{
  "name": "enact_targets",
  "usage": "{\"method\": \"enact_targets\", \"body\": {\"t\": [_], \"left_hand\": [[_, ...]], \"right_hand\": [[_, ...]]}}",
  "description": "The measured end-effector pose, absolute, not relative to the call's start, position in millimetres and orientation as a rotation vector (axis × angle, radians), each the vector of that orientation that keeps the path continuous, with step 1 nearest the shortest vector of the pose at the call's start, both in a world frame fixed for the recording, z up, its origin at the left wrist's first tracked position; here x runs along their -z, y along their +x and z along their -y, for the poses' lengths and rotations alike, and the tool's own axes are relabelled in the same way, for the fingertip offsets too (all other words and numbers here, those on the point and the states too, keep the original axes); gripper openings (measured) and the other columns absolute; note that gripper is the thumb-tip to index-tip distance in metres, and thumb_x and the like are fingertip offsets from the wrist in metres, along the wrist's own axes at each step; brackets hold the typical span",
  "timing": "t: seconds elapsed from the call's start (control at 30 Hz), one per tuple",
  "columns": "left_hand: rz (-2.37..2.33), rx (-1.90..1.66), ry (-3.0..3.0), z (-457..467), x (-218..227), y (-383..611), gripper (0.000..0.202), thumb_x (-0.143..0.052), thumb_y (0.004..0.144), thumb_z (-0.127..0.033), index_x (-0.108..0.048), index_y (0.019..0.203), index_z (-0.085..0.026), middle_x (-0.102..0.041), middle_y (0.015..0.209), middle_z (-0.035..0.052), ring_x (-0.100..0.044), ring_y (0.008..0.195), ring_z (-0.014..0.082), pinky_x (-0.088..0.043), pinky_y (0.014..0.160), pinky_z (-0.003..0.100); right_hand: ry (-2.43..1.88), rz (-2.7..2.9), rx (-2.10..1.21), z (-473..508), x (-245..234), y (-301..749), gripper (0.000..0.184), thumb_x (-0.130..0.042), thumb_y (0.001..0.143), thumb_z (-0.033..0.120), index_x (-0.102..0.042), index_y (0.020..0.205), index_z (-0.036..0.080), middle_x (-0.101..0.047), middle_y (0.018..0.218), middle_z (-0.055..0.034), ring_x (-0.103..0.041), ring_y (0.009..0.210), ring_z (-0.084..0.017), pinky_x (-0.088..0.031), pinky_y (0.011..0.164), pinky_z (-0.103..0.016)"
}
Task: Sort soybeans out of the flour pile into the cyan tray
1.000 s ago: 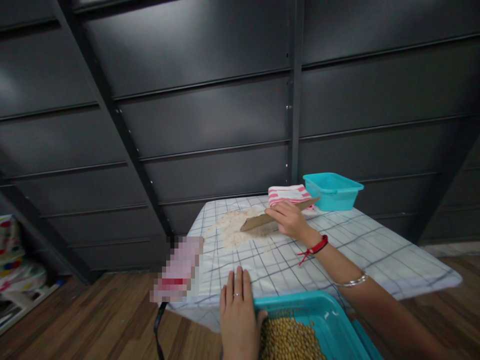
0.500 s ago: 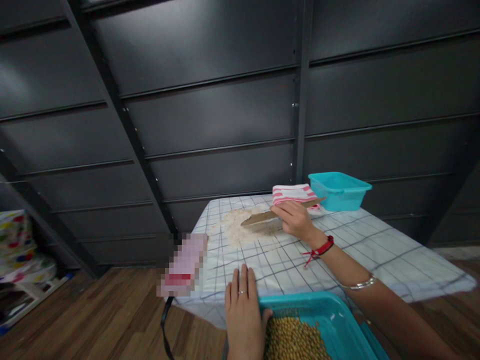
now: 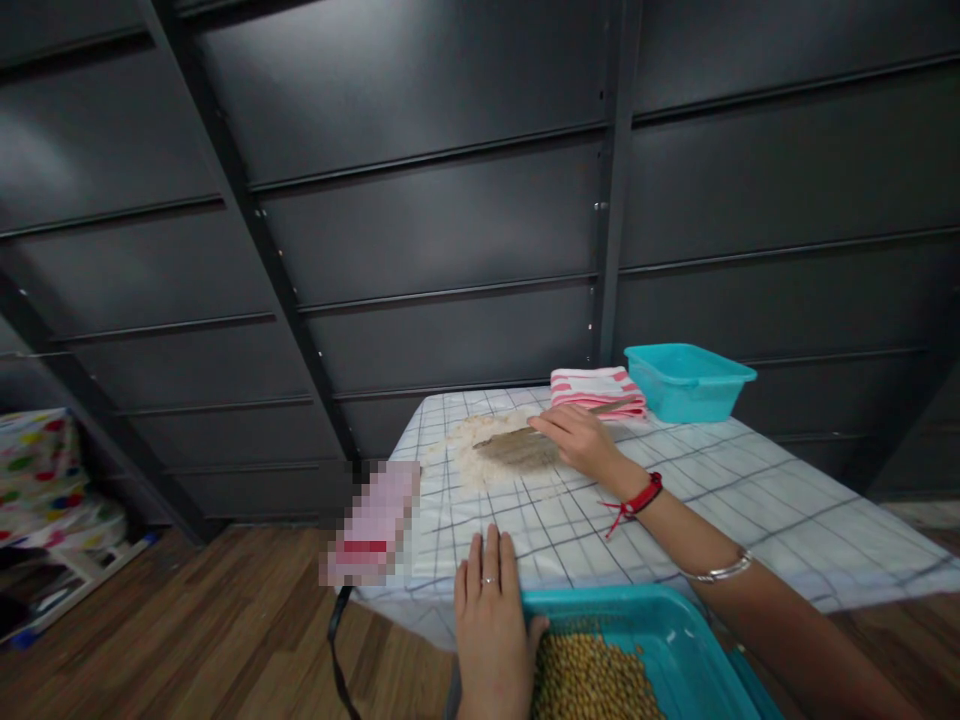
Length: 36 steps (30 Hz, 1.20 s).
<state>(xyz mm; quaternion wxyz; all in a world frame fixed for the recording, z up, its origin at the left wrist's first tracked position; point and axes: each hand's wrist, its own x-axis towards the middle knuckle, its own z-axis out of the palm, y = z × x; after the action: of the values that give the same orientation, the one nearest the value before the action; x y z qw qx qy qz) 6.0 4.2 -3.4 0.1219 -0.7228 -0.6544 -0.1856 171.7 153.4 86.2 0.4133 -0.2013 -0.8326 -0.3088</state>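
Visibly thin and rough-edged, a long brown cardboard-like strip [image 3: 514, 449] slants across pale, patchy powder [image 3: 474, 474] on the white checked surface [image 3: 720, 510], pinched by the fingers of the right hand [image 3: 589, 443], which hides its middle. The left hand [image 3: 491, 630] lies flat, fingers straight and nearly together, beside a turquoise plastic tray [image 3: 671, 632] of yellow-brown beans [image 3: 596, 680]. A folded pink-and-white striped towel [image 3: 591, 384] and turquoise plastic box [image 3: 686, 388] stand near the strip's far end.

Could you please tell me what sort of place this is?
It may be a simple indoor workspace, perhaps shed-like, though I cannot be certain. The dark panelled wall, the wood-patterned floor and the cloth-covered table with a turquoise tray of beans at its edge suggest this.
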Motion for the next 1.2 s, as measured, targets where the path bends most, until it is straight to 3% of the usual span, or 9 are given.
{"method": "enact_targets", "body": {"t": [0.17, 0.4, 0.6, 0.9, 1.2], "left_hand": [[1.904, 0.544, -2.112, -4.8, 5.0, 5.5, 0.066, -0.061, 0.061, -0.014, -0.042, 0.124, -0.012, -0.042, 0.133, 0.0123, -0.038, 0.121, 0.0300, -0.040, 0.095, 0.048], [1.926, 0.537, -2.117, -4.8, 2.7, 6.6, 0.067, -0.063, 0.060, -0.014, -0.042, 0.124, -0.011, -0.042, 0.133, 0.0124, -0.038, 0.121, 0.0301, -0.040, 0.096, 0.048], [1.910, 0.545, -2.116, -4.2, 5.0, 6.0, 0.066, -0.061, 0.063, -0.015, -0.040, 0.125, -0.013, -0.042, 0.134, 0.0129, -0.037, 0.122, 0.0298, -0.039, 0.096, 0.049], [1.875, 0.581, -2.110, -4.8, 5.7, 4.8, 0.066, -0.062, 0.061, -0.014, -0.041, 0.124, -0.012, -0.044, 0.132, 0.0132, -0.039, 0.121, 0.0300, -0.041, 0.095, 0.048], [1.864, 0.570, -2.087, -5.5, 9.3, 4.8, 0.066, -0.062, 0.061, -0.016, -0.042, 0.124, -0.013, -0.044, 0.133, 0.0124, -0.038, 0.122, 0.0296, -0.039, 0.096, 0.048]], "right_hand": [[-0.480, 2.136, 0.743, -152.3, -89.0, 174.9, 0.040, -0.034, 0.066, -0.003, -0.058, 0.090, 0.019, -0.060, 0.078, -0.0034, -0.051, 0.074, -0.015, -0.041, 0.068, -0.029], [-0.607, 1.996, 0.745, -159.5, -91.9, 189.1, 0.042, -0.034, 0.065, -0.003, -0.056, 0.097, 0.014, -0.059, 0.083, -0.0083, -0.051, 0.080, -0.020, -0.041, 0.070, -0.033], [-0.626, 2.120, 0.740, -158.1, -86.6, 172.7, 0.042, -0.036, 0.062, -0.005, -0.058, 0.090, 0.017, -0.060, 0.075, -0.0038, -0.051, 0.073, -0.017, -0.041, 0.066, -0.029], [-0.670, 2.062, 0.745, -156.8, -92.9, 189.7, 0.043, -0.034, 0.064, -0.003, -0.057, 0.096, 0.014, -0.060, 0.080, -0.0074, -0.052, 0.077, -0.019, -0.042, 0.070, -0.034], [-0.609, 2.202, 0.716, -144.6, -100.9, 190.3, 0.044, -0.037, 0.060, -0.004, -0.057, 0.093, 0.017, -0.060, 0.080, -0.0039, -0.053, 0.079, -0.016, -0.043, 0.072, -0.031]]}}
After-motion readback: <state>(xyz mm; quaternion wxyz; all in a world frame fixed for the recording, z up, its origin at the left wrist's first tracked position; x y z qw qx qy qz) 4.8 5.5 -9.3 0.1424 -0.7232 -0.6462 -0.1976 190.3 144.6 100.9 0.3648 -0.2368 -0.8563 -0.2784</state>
